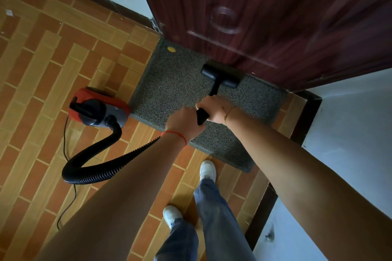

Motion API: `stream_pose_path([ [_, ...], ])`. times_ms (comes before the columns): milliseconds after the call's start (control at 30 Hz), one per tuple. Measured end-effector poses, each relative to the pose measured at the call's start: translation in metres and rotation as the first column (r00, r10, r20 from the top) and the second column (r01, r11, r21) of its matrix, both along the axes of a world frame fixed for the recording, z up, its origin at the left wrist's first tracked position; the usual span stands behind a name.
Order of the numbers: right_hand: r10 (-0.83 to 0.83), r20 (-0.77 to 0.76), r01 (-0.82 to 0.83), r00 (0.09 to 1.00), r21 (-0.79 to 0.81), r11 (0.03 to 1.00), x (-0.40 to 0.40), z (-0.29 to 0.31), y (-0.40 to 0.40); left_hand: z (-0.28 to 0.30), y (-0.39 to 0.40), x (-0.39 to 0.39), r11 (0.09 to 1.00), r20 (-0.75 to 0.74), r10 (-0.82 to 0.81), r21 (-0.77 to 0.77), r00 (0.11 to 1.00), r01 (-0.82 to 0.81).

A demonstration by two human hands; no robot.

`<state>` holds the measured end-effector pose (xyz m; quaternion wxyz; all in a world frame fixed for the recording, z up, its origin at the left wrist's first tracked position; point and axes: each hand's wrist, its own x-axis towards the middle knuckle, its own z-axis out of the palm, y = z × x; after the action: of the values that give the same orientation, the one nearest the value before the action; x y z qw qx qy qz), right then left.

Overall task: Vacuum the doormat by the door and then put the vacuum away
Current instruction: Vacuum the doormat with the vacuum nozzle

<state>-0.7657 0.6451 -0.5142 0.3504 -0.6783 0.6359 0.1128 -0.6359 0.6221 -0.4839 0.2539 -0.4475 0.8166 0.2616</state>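
Left hand [184, 121], right hand [214, 108]: fingers curled round black wand [214, 89]. Floor nozzle [221, 76] on grey doormat [169, 87], touching door [254, 27]. Risk: nozzle knocks door; hose [95, 167] tugs red canister [98, 108]; power cord [67, 197] trips feet.

Red canister vacuum [98, 108] sits beside the grey doormat [174, 82] (black nozzle [221, 76] on it).

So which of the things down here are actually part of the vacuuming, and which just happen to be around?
Part of the job:
- grey doormat
- black floor nozzle on the mat by the door
- black wand, gripped by left hand and right hand
- ribbed hose
- red vacuum body
- power cord

Just around:
- yellow spot on the mat
- white shoes
- tiled floor
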Motion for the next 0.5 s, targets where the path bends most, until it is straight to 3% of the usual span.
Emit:
stream_pose_path([
  [500, -0.076, 0.047, 0.075, 0.996, 0.017, 0.997, 0.139, 0.009, 0.146, 0.01, 0.131, 0.136, 0.991, 0.047, -0.127, 0.037, 0.991, 0.126],
])
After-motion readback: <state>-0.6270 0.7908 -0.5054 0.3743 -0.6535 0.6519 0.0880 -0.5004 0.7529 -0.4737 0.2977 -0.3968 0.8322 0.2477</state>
